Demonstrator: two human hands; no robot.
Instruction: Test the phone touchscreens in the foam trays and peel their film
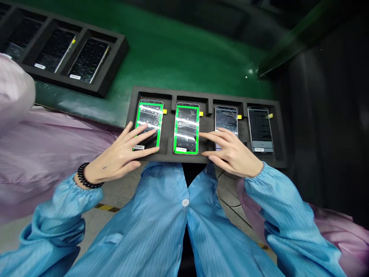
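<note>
A black foam tray [170, 152] lies in front of me with several phones in its slots. The two left phones [148, 125] [186, 129] show green-bordered screens. The two right phones [226, 119] [260, 129] show dark screens with text. My left hand [121, 154] lies open, fingers spread across the lower part of the leftmost phone. My right hand [230, 150] is open too, its fingers stretched out over the third phone and pointing toward the second. A black bead bracelet [83, 177] sits on my left wrist.
A second black tray [115, 57] with several dark phones lies at the back left on the green belt [173, 50]. A person's pink sleeve [43, 146] fills the left side. Pink fabric [340, 231] shows at the lower right. Dark machinery stands at the right.
</note>
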